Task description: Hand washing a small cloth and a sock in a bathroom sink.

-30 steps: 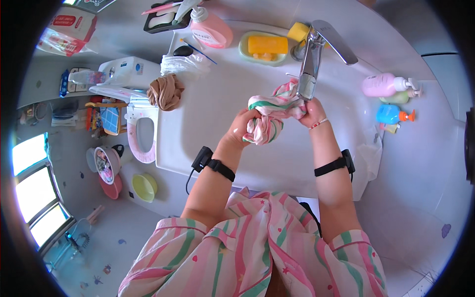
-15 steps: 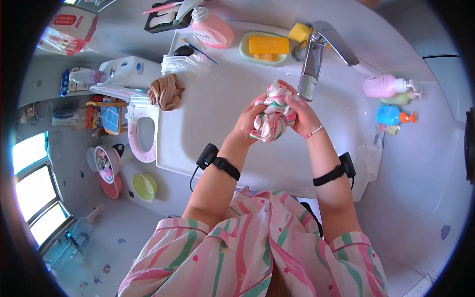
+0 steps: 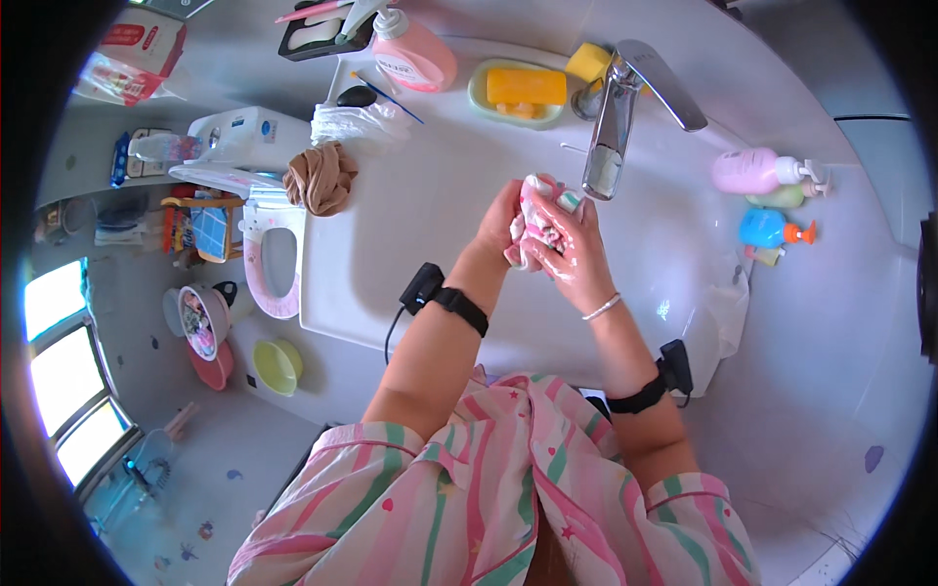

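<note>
Just above the frame's centre, our left hand (image 3: 501, 223) and right hand (image 3: 580, 256) grip a bunched pink-and-white cloth (image 3: 534, 217) over the sink (image 3: 415, 210), right fingers bent across it, left fingers partly hidden. Toward the top, we see the tap (image 3: 612, 122) and yellow soap (image 3: 528, 87) in a dish (image 3: 478, 96).

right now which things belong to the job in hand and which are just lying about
In use:
crumpled pink, white and green cloth, gripped by left hand and right hand
white glossy sink below them

Lying about:
bunched brown cloth
yellow rectangular block on pale green oval dish
blue bottle with orange pump
</note>
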Available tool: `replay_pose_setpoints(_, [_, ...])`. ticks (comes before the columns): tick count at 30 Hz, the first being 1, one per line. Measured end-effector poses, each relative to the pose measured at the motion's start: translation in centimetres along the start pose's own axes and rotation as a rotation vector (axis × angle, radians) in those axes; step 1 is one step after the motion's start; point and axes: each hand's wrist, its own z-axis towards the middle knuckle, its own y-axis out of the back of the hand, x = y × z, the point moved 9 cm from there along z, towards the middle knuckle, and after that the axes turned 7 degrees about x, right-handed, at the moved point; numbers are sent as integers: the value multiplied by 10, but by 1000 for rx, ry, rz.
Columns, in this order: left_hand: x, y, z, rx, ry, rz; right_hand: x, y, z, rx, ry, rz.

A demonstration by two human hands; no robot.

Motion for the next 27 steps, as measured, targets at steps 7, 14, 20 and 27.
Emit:
replay_pose_setpoints(7, [9,33,21,-314,-228,156,-27,6,15,-176,-142,-411])
replay_pose_setpoints(14, [0,45,-8,-722,-55,680,-122,1,31,-220,-620,250])
replay_pose_setpoints(20, [-12,-9,-23,-362,-73,71,-171,-6,24,40,-706,752])
replay_pose_setpoints(27, [-41,-28,-28,-125,-271,68,-82,-34,1,295,-499,1536])
